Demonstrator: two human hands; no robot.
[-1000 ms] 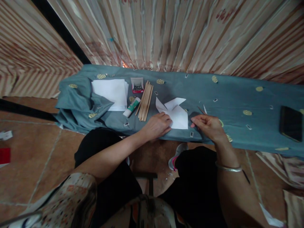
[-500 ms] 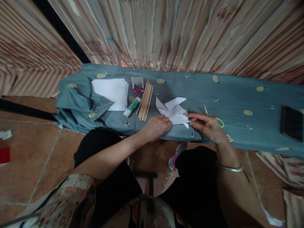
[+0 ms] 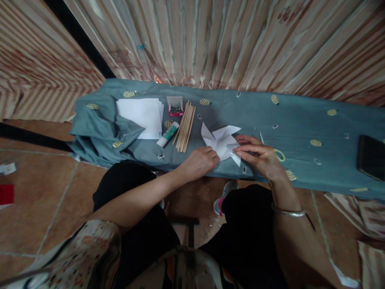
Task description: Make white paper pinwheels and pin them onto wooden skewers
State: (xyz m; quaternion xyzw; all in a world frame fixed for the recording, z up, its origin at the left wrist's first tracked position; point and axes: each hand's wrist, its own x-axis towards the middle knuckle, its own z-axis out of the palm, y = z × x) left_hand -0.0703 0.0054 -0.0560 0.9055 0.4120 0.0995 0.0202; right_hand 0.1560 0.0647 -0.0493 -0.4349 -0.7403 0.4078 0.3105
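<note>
A white paper pinwheel, cut and folded into pointed blades, lies near the front edge of the cloth-covered table. My left hand is closed on its lower left edge, fingertips curled and partly hidden. From the right, my right hand pinches a blade at the pinwheel's lower right between thumb and fingers. Just beyond that hand lie scissors with a yellow-green handle, partly covered by it.
Left of the pinwheel are wooden sticks, a glue stick, a small open box of metal bits and a stack of white paper. A dark phone lies far right. A striped curtain hangs behind the table.
The pinwheel has shifted slightly right and turned a little. My right hand has drawn inward over its right blade, while my left hand stays at the lower left edge.
</note>
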